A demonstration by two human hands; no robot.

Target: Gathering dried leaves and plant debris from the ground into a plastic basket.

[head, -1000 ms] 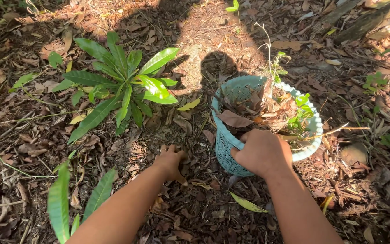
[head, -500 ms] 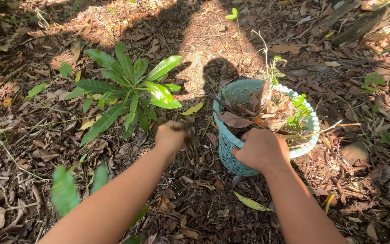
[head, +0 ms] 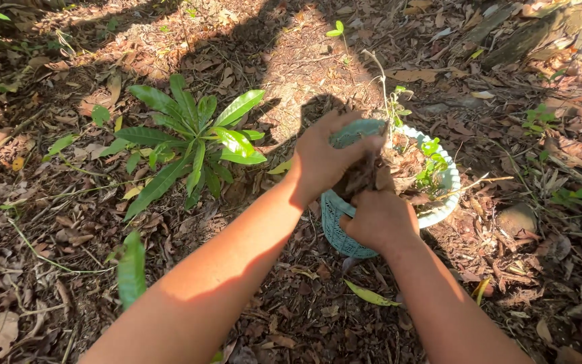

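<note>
A pale teal plastic basket (head: 339,226) stands on leaf-covered ground, filled with dry brown leaves (head: 405,158) and a few green sprigs (head: 431,165). My right hand (head: 378,219) grips its near rim. My left hand (head: 328,158) is over the basket's left side, fingers curled around a dark clump of leaf litter (head: 357,178) above the contents.
A small green-leaved plant (head: 193,145) grows to the left of the basket. Another green leaf (head: 131,269) stands at lower left. Dry leaves and twigs cover the ground; a rounded stone (head: 516,219) lies to the basket's right, and logs (head: 540,27) lie at top right.
My left hand rose from the ground with a clump of litter and moved right, over the basket. The right hand stayed on the rim.
</note>
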